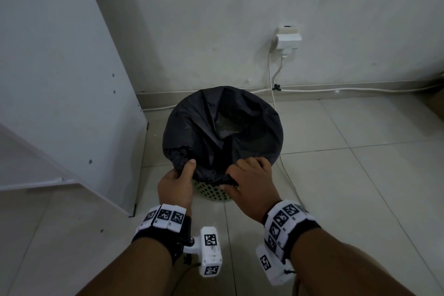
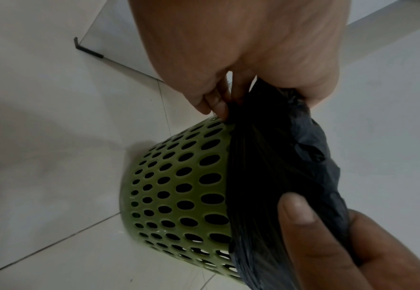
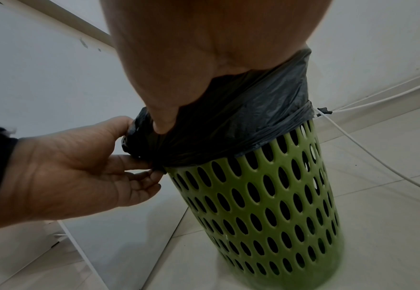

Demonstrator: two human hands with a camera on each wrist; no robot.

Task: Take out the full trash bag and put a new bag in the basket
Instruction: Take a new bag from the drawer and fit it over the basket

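Note:
A green perforated basket [image 1: 213, 193] [image 2: 179, 186] [image 3: 265, 206] stands on the tiled floor by the wall. A black trash bag [image 1: 223, 127] [image 2: 265, 157] [image 3: 241, 121] lines it, its edge folded down over the rim. At the near-left rim my left hand [image 1: 185, 173] [image 2: 223, 106] [image 3: 139, 157] pinches a bunched fold of the bag, thumb on top. Beside it at the near rim, my right hand [image 1: 230, 175] [image 2: 295, 212] [image 3: 164, 125] grips the bag's edge with its thumb pressed on the plastic. Something pale shows through the bag's opening.
A white cabinet panel [image 1: 60, 79] stands close on the left of the basket. A wall socket with a plug [image 1: 288, 39] sits behind, and its white cable [image 1: 275, 108] runs down past the basket's right side. A brown cardboard edge [image 1: 437, 103] shows at far right.

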